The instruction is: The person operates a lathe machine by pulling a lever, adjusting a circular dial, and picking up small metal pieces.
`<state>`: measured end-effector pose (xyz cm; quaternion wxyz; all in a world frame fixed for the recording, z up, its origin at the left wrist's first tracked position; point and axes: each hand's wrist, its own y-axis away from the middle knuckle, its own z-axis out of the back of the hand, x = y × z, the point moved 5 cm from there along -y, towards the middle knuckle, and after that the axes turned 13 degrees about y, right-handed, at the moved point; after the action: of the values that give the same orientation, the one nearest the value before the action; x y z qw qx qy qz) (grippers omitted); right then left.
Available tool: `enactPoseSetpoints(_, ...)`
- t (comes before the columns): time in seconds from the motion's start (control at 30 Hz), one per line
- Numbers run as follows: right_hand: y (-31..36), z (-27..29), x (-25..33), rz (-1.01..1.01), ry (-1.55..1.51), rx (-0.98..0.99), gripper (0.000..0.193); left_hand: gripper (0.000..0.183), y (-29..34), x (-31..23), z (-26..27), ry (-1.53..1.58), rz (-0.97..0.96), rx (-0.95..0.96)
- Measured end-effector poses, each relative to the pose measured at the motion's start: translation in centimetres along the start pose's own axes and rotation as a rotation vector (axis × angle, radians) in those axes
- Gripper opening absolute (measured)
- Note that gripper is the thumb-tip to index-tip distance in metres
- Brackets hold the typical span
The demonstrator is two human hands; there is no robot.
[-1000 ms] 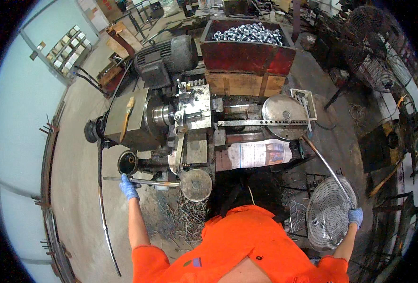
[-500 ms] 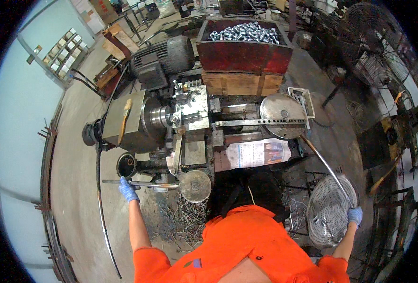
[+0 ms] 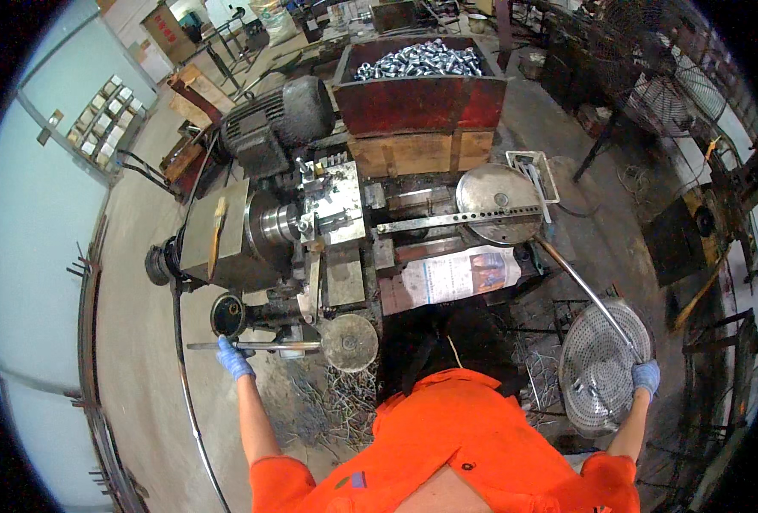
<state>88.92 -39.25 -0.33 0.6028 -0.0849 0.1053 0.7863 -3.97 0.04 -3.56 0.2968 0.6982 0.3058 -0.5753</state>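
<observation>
My left hand [image 3: 237, 360], in a blue glove, is closed around a metal bar [image 3: 278, 346] at the front left of a lathe-like machine [image 3: 338, 205]. The bar's inner end meets a round metal disc [image 3: 349, 343]. Far out to the right, my right hand [image 3: 646, 377], also gloved in blue, grips the lower end of a long steel lever [image 3: 586, 287]. That lever slants up to the machine's right end, near a round metal plate [image 3: 492, 190] with a perforated flat bar [image 3: 430, 221] across it. A round perforated metal basket [image 3: 586, 389] lies below the lever.
A red box [image 3: 417, 104] full of shiny metal parts [image 3: 422, 61] stands on a wooden crate [image 3: 426, 152] behind the machine. A brush [image 3: 217, 235] lies on the machine housing. Metal shavings [image 3: 345, 398] cover the floor below. A large fan [image 3: 666, 77] stands far right.
The whole view has shifted slightly, the machine now sitting a little further left and lower. Both hands keep their grips on the bar and the lever, with little visible movement.
</observation>
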Motion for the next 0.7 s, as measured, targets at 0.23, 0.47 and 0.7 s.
enactPoseSetpoints(0.23,0.4,-0.5,-0.4,-0.007,0.008,0.004,0.037,0.039,0.4,-0.5,-0.3,0.032,0.019,0.011)
enactPoseSetpoints(0.47,1.2,0.0,0.1,0.011,0.027,-0.002,0.038,0.038,0.2,-0.3,0.0,-0.009,0.018,0.011)
enactPoseSetpoints(0.7,1.5,-0.3,-0.1,0.018,0.063,0.01,0.036,0.04,0.5,-0.4,-0.2,0.025,-0.001,-0.028)
